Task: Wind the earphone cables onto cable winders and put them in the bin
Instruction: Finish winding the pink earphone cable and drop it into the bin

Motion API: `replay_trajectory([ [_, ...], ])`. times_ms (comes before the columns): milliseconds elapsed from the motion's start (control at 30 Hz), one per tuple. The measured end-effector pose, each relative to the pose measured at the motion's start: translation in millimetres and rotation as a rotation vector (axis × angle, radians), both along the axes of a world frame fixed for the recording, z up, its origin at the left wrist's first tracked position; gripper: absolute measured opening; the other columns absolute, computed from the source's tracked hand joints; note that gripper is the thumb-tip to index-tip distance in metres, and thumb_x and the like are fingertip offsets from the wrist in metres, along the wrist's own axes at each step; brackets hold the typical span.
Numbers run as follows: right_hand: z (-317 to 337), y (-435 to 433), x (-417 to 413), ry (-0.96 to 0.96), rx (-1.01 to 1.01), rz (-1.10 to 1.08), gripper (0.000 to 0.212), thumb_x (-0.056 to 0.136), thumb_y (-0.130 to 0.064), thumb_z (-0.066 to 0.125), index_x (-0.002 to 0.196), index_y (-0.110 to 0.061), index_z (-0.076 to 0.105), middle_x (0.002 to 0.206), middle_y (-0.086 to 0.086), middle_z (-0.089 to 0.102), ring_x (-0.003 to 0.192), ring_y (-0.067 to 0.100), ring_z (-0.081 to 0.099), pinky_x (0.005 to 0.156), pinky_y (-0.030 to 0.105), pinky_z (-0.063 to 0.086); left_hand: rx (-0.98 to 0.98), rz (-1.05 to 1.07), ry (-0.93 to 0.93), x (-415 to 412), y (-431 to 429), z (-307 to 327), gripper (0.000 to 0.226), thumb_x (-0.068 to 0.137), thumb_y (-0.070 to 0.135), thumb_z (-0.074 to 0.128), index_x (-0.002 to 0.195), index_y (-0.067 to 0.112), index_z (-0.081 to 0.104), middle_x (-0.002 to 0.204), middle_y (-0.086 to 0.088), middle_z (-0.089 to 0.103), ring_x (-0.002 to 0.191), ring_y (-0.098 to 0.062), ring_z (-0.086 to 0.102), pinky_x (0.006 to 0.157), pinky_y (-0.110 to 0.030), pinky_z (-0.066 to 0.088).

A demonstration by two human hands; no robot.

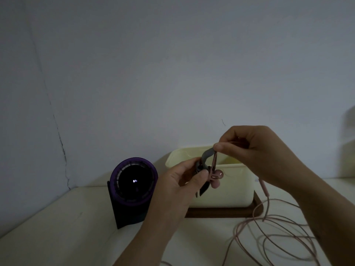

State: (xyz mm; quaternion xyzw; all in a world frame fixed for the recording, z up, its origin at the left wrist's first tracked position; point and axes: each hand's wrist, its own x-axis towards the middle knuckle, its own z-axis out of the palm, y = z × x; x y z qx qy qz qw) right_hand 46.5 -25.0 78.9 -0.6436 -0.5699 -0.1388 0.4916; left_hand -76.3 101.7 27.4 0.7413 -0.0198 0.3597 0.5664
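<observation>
The grey cable winder (206, 156) is up in the air between your two hands, right in front of the near wall of the cream bin (230, 189), with the pink earbuds (218, 176) hanging just below it. Your left hand (182, 182) grips the winder's lower part, thumb across it, which seems meant to keep it steady and pin the earbud end so it cannot slip. Your right hand (255, 150) pinches the winder's upper tip together with a strand of the pink cable (265, 191), likely to lay a turn around the strap. Both hands are closed on their work and close together, almost touching at the winder. Most of the cable lies unwound: it drops from under your right wrist and spreads in loose loops over the pale table (57, 227) to the right, so the winding looks barely begun. The bin stands on a dark wooden tray (221, 212), open-topped and near, handy for the drop. Well to the left stands a round purple-rimmed device (133, 181) with a small lit display.
</observation>
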Motion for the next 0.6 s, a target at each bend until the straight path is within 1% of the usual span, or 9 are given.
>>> replay_trajectory([
  [200,0.8,-1.1,1.5,0.035,0.028,-0.013,0.033,0.069,-0.052,0.056,0.072,-0.021,0.068,0.049,-0.009,0.051,0.043,0.004,0.040,0.045,0.012,0.032,0.023,-0.012,0.015,-7.5,-1.8,9.1,0.025,0.092,0.003,0.054,0.108,0.013,0.069,0.090,-0.006,0.076,0.085,-0.020,0.072,0.081,-0.021,0.052],
  [267,0.0,-0.7,3.4,0.067,0.036,0.004,0.038,0.066,-0.058,0.054,0.072,-0.023,0.069,0.058,-0.001,0.061,0.047,0.011,0.047,0.048,0.021,0.039,0.033,-0.036,0.020,-9.9,-4.1,11.6,0.026,0.092,0.000,0.054,0.108,0.013,0.070,0.090,-0.006,0.076,0.086,-0.019,0.072,0.080,-0.019,0.052],
  [300,-1.4,1.0,6.5,0.089,0.039,0.009,0.040,0.064,-0.061,0.054,0.072,-0.024,0.069,0.064,0.004,0.065,0.054,0.020,0.053,0.055,0.031,0.045,0.035,-0.052,0.018,-11.0,-5.5,12.8,0.026,0.091,-0.001,0.054,0.106,0.014,0.070,0.089,-0.005,0.076,0.085,-0.017,0.073,0.078,-0.017,0.052],
  [333,-4.3,3.0,10.9,0.127,0.039,0.033,0.040,0.064,-0.061,0.056,0.071,-0.024,0.069,0.069,0.008,0.067,0.062,0.027,0.058,0.061,0.038,0.048,0.038,-0.078,0.011,-11.7,-6.8,14.0,0.025,0.090,0.000,0.055,0.105,0.014,0.070,0.090,-0.005,0.076,0.085,-0.017,0.073,0.078,-0.017,0.052],
  [367,-9.0,5.9,15.2,0.193,0.034,0.102,0.039,0.066,-0.060,0.061,0.070,-0.022,0.070,0.071,0.012,0.067,0.063,0.029,0.058,0.060,0.040,0.047,0.043,-0.118,0.002,-12.6,-8.3,15.6,0.023,0.090,0.002,0.057,0.105,0.012,0.071,0.091,-0.006,0.076,0.086,-0.020,0.073,0.079,-0.018,0.053],
  [467,-30.8,22.5,16.8,0.481,-0.071,0.421,0.048,0.065,-0.055,0.076,0.072,-0.008,0.068,0.067,0.019,0.053,0.063,0.026,0.044,0.061,0.033,0.036,-0.006,-0.219,-0.049,-15.5,-8.9,20.4,0.022,0.084,0.012,0.062,0.102,0.014,0.074,0.097,-0.013,0.075,0.090,-0.026,0.072,0.084,-0.026,0.054],
  [500,-38.4,30.1,12.4,0.588,-0.082,0.545,0.046,0.062,-0.052,0.079,0.070,-0.009,0.067,0.063,0.015,0.048,0.060,0.024,0.040,0.059,0.030,0.034,-0.063,-0.216,-0.067,-15.0,-7.4,21.6,0.022,0.082,0.014,0.064,0.100,0.015,0.075,0.097,-0.013,0.074,0.090,-0.025,0.072,0.084,-0.027,0.055],
  [533,-44.8,37.6,6.1,0.675,-0.073,0.619,0.037,0.063,-0.050,0.079,0.064,-0.016,0.066,0.058,0.007,0.044,0.054,0.019,0.036,0.056,0.026,0.031,-0.151,-0.207,-0.086,-14.4,-5.6,22.7,0.020,0.081,0.014,0.065,0.098,0.013,0.076,0.098,-0.013,0.074,0.091,-0.024,0.072,0.083,-0.027,0.056],
  [600,-50.6,47.9,-7.2,0.716,-0.069,0.590,0.032,0.077,-0.045,0.068,0.057,-0.022,0.061,0.052,-0.004,0.037,0.047,0.007,0.028,0.048,0.021,0.026,-0.353,-0.205,-0.123,-12.2,0.0,22.3,0.029,0.076,0.010,0.059,0.101,0.002,0.071,0.097,-0.013,0.074,0.089,-0.020,0.072,0.079,-0.026,0.058],
])
